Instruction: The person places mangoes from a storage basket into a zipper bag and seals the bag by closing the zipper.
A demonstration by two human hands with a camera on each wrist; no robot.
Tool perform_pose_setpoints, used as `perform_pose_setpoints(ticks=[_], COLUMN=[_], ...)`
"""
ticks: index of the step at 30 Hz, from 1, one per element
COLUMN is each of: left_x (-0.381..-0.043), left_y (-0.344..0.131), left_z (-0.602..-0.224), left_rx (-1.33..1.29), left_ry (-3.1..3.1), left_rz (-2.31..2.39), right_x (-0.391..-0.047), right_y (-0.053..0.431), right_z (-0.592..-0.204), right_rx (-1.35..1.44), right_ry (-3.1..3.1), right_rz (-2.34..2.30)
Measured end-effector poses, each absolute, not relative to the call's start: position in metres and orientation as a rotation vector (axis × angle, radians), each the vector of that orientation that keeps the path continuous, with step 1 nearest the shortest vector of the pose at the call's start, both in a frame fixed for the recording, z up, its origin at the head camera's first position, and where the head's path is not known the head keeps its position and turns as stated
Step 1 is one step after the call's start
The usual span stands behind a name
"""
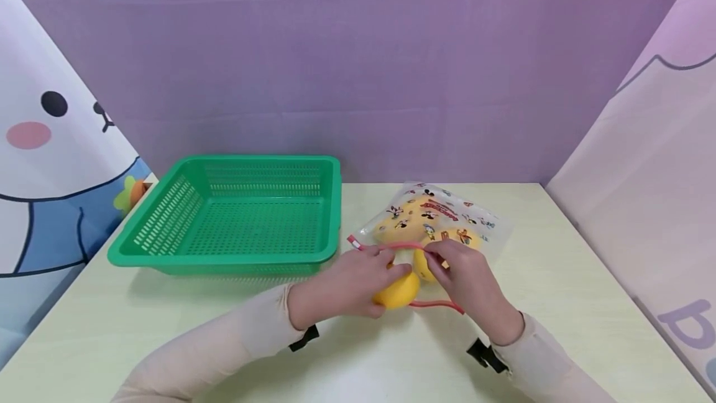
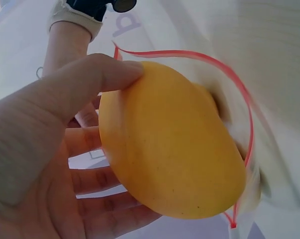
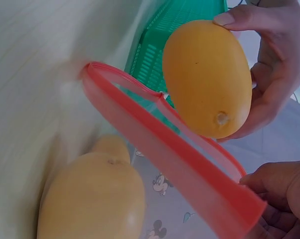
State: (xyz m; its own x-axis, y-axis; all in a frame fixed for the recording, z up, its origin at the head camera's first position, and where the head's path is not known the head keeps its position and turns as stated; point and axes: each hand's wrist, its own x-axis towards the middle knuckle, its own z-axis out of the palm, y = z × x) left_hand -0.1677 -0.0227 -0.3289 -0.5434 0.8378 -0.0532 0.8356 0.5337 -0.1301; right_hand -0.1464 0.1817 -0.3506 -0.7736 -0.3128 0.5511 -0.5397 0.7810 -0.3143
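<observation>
My left hand [image 1: 349, 282] grips a smooth yellow mango [image 1: 398, 294], thumb on top and fingers beneath, as the left wrist view shows. The mango is at the mouth of a clear zip bag [image 1: 475, 213] with cartoon prints. My right hand [image 1: 470, 275] pinches the bag's red zip edge [image 3: 160, 137] between thumb and fingers, and the mouth gapes in a long loop. Inside the bag, behind the plastic, lie more yellow mangoes [image 3: 92, 199]. In the right wrist view the held mango [image 3: 207, 79] overlaps the far side of the red mouth.
A green plastic basket [image 1: 224, 260] with slotted walls stands to the left of the bag on the pale table [image 1: 570, 316]. Behind the table hangs a purple cloth [image 1: 391, 67], with printed cartoon panels at both sides.
</observation>
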Motion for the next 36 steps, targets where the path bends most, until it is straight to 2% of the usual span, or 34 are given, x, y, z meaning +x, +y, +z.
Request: perform_pose_setpoints(ticks=[36], left_x=[-0.171], left_y=[0.016], left_z=[-0.358], left_rx=[-1.446], left_ry=[-2.65], left_rz=[0.53], right_x=[-0.146], right_y=[0.182], right_z=[-0.35], right_rx=[0.659], right_ry=[-2.482], right_rz=[0.628])
